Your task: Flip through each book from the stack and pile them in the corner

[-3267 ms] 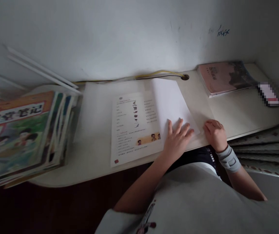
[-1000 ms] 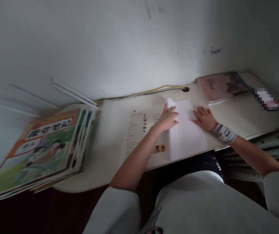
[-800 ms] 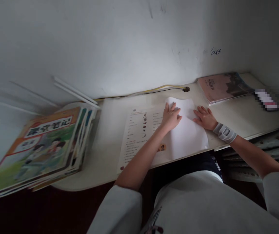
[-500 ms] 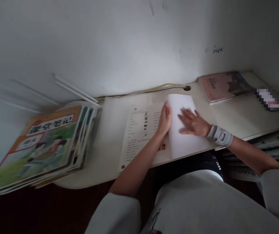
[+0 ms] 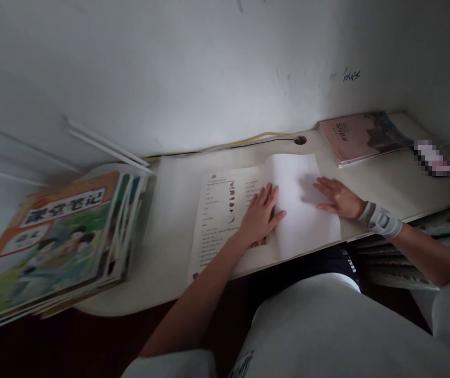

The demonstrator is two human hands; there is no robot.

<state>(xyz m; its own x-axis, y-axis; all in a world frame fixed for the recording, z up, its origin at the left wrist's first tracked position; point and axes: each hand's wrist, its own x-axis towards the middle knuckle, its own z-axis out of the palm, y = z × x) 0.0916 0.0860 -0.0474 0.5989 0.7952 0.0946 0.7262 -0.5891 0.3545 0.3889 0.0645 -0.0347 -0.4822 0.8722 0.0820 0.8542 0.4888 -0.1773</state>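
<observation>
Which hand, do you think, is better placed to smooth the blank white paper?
Probably the right hand: its fingers are on the white paper; the left hand rests mostly on the printed worksheet.

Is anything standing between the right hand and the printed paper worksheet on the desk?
Nothing stands between them except paper. The right hand, wearing a grey wrist brace, rests on a blank white paper sheet, which lies directly beside the printed paper worksheet.
</observation>
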